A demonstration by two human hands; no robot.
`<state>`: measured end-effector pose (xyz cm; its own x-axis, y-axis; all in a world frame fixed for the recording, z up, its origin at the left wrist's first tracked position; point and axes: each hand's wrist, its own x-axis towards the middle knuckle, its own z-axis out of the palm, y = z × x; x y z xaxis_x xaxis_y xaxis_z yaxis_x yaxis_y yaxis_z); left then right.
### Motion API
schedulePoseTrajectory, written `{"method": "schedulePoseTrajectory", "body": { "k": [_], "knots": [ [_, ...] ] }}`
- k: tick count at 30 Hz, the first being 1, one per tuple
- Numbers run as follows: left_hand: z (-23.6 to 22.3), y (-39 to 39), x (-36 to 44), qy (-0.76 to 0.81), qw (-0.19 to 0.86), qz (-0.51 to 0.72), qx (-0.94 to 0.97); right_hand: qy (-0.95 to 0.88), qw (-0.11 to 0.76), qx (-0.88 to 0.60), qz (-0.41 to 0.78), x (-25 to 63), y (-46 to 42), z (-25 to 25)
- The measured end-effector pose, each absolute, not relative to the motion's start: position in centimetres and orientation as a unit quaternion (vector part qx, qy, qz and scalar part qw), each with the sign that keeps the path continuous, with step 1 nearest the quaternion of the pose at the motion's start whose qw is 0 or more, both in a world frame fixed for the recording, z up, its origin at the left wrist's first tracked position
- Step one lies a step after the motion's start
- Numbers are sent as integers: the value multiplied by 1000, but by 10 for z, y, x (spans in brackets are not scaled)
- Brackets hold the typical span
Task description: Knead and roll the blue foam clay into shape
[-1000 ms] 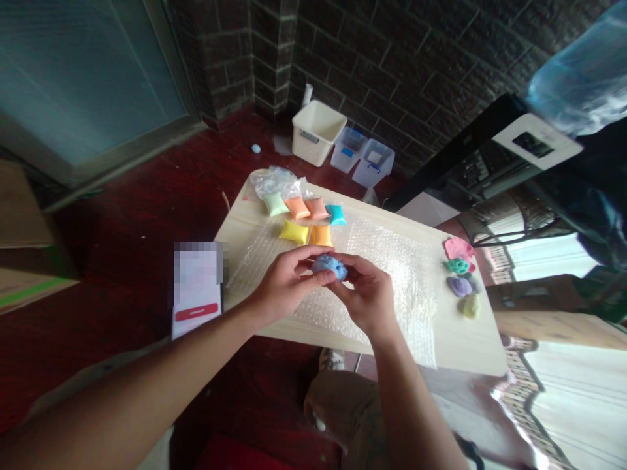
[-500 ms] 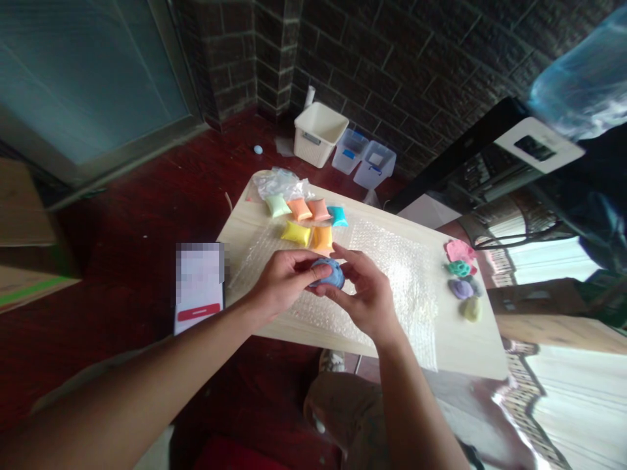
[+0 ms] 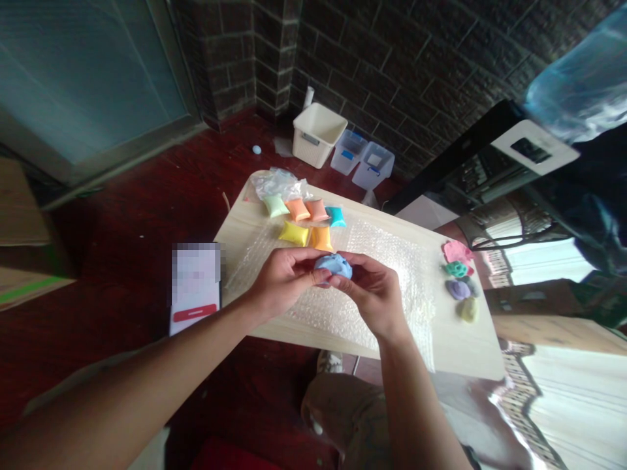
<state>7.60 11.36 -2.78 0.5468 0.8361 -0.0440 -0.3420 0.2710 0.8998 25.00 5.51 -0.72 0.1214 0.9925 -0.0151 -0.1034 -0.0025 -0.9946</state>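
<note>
A lump of blue modelling clay (image 3: pixel 334 264) is held between my two hands above the table, its surface creased and dented. My left hand (image 3: pixel 284 277) grips its left side, thumb across the front. On the other side my right hand (image 3: pixel 369 287) has its thumb on the near face and its fingers behind, partly hidden. Beneath them lies a sheet of bubble wrap (image 3: pixel 392 287). Just beyond the hands sit a yellow packet (image 3: pixel 294 233) and an orange-yellow packet (image 3: pixel 321 237), with a pale green packet (image 3: pixel 275 206) and a turquoise packet (image 3: pixel 336 217) farther back.
Pink clay (image 3: pixel 457 251), green clay (image 3: pixel 456 268), purple clay (image 3: pixel 458 289) and pale yellow clay (image 3: pixel 469 310) lie along the right end of the wooden table (image 3: pixel 470 352). Crumpled clear plastic (image 3: pixel 281 185) rests at the far left corner. Storage bins (image 3: pixel 313 147) stand on the floor behind.
My right hand has closed in on the blue clay, thumb and fingers now pressing its right side. The clay has turned and shows more of its face.
</note>
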Motion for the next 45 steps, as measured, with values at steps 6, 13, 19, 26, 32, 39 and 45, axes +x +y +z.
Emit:
{"method": "schedulePoseTrajectory", "body": {
  "k": [6, 13, 19, 26, 32, 39, 45],
  "knots": [
    [-26, 114, 76, 264, 763, 389, 443, -428, 555, -498, 512, 248, 58, -6],
    [-24, 115, 73, 233, 798, 354, 428, -413, 540, -508, 529, 248, 59, -9],
    [-31, 114, 75, 256, 740, 365, 505, -433, 542, -541, 475, 247, 60, -13],
    [-30, 116, 76, 276, 712, 396, 510, -428, 529, -537, 498, 252, 62, -11],
    [-39, 115, 73, 301, 651, 373, 589, -525, 448, -544, 478, 253, 56, -12],
    [-38, 108, 73, 336, 612, 412, 586, -626, 361, -604, 336, 246, 56, -20],
    [-31, 116, 70, 376, 637, 409, 535, -461, 446, -615, 458, 244, 61, -14]
  ]
}}
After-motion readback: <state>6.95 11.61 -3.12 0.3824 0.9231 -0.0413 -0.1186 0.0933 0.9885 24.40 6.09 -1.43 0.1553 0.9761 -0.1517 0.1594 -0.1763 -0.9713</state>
